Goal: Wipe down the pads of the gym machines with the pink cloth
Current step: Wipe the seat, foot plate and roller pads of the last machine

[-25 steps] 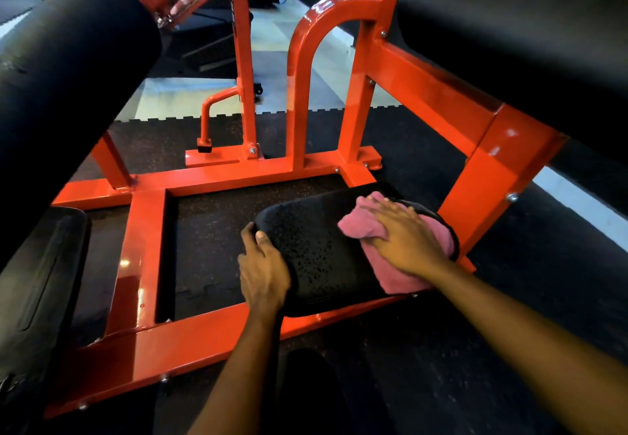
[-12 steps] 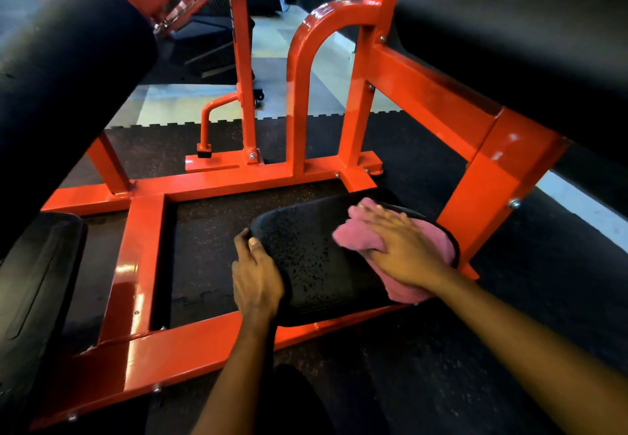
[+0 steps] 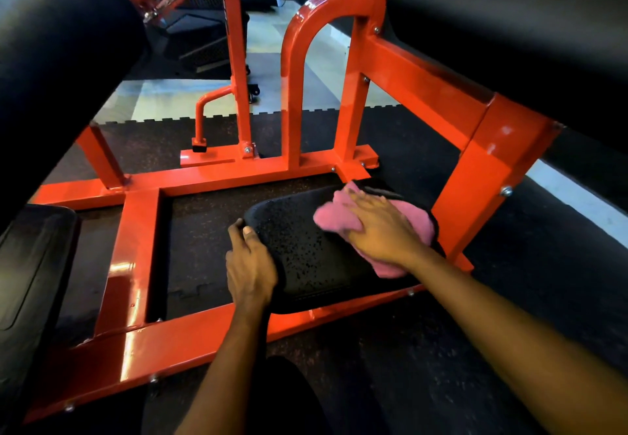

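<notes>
Low pad: a black cushion with a speckled top, the low pad (image 3: 306,258) sits inside the base of the machine, bolted just above the near bar; I cannot tell whether the specks are drops or the grain of the cover.
Pink cloth: the pink cloth (image 3: 416,222) lies bunched on the right half of the low pad, spilling a little past its near right edge, with a lobe sticking out to the left of the hand above it.
Right hand: the right hand (image 3: 377,227) lies flat on top of the cloth, palm down, fingers straight and slightly apart, pointing away from the person and pressing the cloth onto the pad.
Left hand: the left hand (image 3: 249,264) grips the left edge of the low pad, thumb on top, the other fingers curled down round the rim.
Frame: glossy orange frame (image 3: 217,176) boxes the pad in, with uprights and a curved hoop rising at the far side.
Other cushions: a thick black roller pad (image 3: 61,71) hangs at upper left, a big pad (image 3: 509,26) fills the upper right, and a flat pad (image 3: 30,264) lies low at the left edge.
Floor: dark rubber floor (image 3: 509,298) lies under the machine, with paler flooring beyond its notched far edge.
</notes>
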A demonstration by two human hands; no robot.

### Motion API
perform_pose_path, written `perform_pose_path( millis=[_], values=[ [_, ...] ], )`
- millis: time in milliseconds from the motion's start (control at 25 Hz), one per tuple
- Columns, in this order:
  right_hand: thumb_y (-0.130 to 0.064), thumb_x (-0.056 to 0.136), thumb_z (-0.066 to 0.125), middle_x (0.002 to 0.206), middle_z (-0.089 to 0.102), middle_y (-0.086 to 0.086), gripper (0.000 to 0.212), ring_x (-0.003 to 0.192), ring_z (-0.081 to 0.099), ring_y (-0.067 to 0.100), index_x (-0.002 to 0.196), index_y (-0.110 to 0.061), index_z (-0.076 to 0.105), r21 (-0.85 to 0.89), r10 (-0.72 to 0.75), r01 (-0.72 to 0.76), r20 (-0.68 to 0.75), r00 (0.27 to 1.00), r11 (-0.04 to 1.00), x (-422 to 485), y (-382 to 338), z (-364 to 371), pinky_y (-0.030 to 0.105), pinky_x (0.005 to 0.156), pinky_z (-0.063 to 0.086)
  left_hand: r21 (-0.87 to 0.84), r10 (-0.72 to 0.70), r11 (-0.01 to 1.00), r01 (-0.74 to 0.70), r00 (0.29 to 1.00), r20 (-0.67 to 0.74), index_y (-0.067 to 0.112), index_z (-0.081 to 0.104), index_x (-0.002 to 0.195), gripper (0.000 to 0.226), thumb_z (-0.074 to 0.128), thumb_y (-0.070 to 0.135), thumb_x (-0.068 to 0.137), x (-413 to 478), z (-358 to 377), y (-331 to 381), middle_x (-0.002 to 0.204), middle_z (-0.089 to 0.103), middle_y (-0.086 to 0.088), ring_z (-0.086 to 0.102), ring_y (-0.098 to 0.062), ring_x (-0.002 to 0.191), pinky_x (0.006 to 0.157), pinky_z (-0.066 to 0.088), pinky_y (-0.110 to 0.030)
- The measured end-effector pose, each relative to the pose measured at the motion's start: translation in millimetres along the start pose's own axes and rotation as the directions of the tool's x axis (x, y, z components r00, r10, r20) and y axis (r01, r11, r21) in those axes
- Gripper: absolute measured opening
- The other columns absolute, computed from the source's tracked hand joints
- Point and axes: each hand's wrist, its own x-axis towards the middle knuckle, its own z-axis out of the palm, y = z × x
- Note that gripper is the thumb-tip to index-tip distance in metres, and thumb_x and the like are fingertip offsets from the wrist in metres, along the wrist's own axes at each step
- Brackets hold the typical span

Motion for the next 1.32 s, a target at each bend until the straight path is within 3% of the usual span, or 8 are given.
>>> perform_pose_path(
  millis=[160, 320, 480, 640, 800, 920, 1200, 1320],
  values=[
    [-0.061, 0.083, 0.032, 0.153, 0.049, -0.001, 0.075, 0.14, 0.046, 0.023, 0.148, -0.028, 0.05, 0.08, 0.197, -0.19, -0.092, 0.976, 0.978, -30, 61, 8, 0.039, 0.114, 0.036, 0.004, -0.002, 1.0, 0.002, 1.0, 0.002, 0.032, 0.038, 0.142, 0.04, 0.023, 0.041, 0.106, 0, 0, 0, 0.124, 0.058, -0.026, 0.055, -0.044, 0.112, 0.09, 0.039, -0.046],
    [-0.071, 0.093, 0.04, 0.142, 0.057, 0.014, 0.063, 0.127, 0.056, 0.039, 0.145, -0.037, 0.047, 0.172, 0.701, -0.698, 0.052, 0.711, 0.695, 55, 63, -15, 0.046, 0.103, 0.045, 0.025, 0.013, 1.0, -0.013, 1.0, -0.012, 0.032, 0.038, 0.139, 0.038, 0.024, 0.043, 0.105, 0, 2, 1, 0.12, 0.06, -0.026, 0.057, -0.044, 0.109, 0.083, 0.037, -0.043],
    [-0.054, 0.092, 0.045, 0.132, 0.063, 0.007, 0.048, 0.123, 0.059, 0.032, 0.128, -0.026, 0.059, -0.009, 0.293, -0.295, -0.063, 0.954, 0.956, 73, -4, 0, 0.046, 0.096, 0.048, 0.021, 0.007, 1.0, -0.006, 1.0, -0.013, 0.031, 0.039, 0.138, 0.037, 0.024, 0.042, 0.105, 2, 1, -1, 0.118, 0.061, -0.027, 0.057, -0.045, 0.108, 0.081, 0.036, -0.042],
    [-0.047, 0.087, 0.051, 0.152, 0.049, -0.003, 0.06, 0.14, 0.046, 0.019, 0.143, -0.025, 0.055, -0.005, -0.093, 0.093, -0.081, 0.992, 0.996, -33, -10, 13, 0.04, 0.108, 0.037, 0.006, 0.0, 1.0, 0.0, 1.0, 0.0, 0.032, 0.038, 0.14, 0.039, 0.024, 0.041, 0.106, -1, -1, 1, 0.121, 0.06, -0.026, 0.057, -0.044, 0.11, 0.087, 0.04, -0.045],
    [-0.037, 0.099, 0.047, 0.146, 0.051, -0.005, 0.044, 0.13, 0.054, 0.025, 0.142, -0.032, 0.051, -0.007, 0.252, -0.254, -0.111, 0.961, 0.967, -45, 49, -1, 0.035, 0.102, 0.039, 0.007, -0.003, 1.0, 0.003, 1.0, 0.01, 0.033, 0.037, 0.143, 0.041, 0.023, 0.043, 0.106, 0, -1, 2, 0.122, 0.06, -0.025, 0.057, -0.044, 0.11, 0.084, 0.037, -0.043],
    [-0.05, 0.096, 0.041, 0.141, 0.056, 0.008, 0.048, 0.125, 0.057, 0.036, 0.138, -0.029, 0.053, 0.175, 0.606, -0.592, -0.033, 0.795, 0.787, 3, 45, -15, 0.046, 0.103, 0.047, 0.022, -0.003, 1.0, 0.003, 1.0, -0.008, 0.033, 0.036, 0.143, 0.042, 0.022, 0.044, 0.105, -2, -1, 2, 0.121, 0.06, -0.025, 0.057, -0.044, 0.11, 0.088, 0.04, -0.046],
    [-0.053, 0.081, 0.044, 0.153, 0.048, -0.004, 0.063, 0.14, 0.043, 0.022, 0.14, -0.033, 0.055, 0.003, 0.073, -0.074, -0.172, 0.982, 0.997, -64, -47, 26, 0.05, 0.112, 0.034, 0.011, -0.012, 1.0, 0.012, 1.0, 0.018, 0.032, 0.036, 0.145, 0.043, 0.021, 0.043, 0.106, -1, -2, 1, 0.123, 0.059, -0.027, 0.056, -0.045, 0.112, 0.092, 0.041, -0.049],
    [-0.05, 0.085, 0.042, 0.139, 0.051, -0.008, 0.053, 0.131, 0.051, 0.025, 0.136, -0.037, 0.051, -0.12, 0.283, -0.306, -0.18, 0.942, 0.944, -69, 3, 18, 0.053, 0.103, 0.041, -0.002, -0.021, 1.0, 0.021, 1.0, 0.008, 0.035, 0.036, 0.145, 0.043, 0.021, 0.044, 0.105, -2, -2, 3, 0.123, 0.059, -0.025, 0.056, -0.044, 0.111, 0.092, 0.041, -0.049]
  ],
)
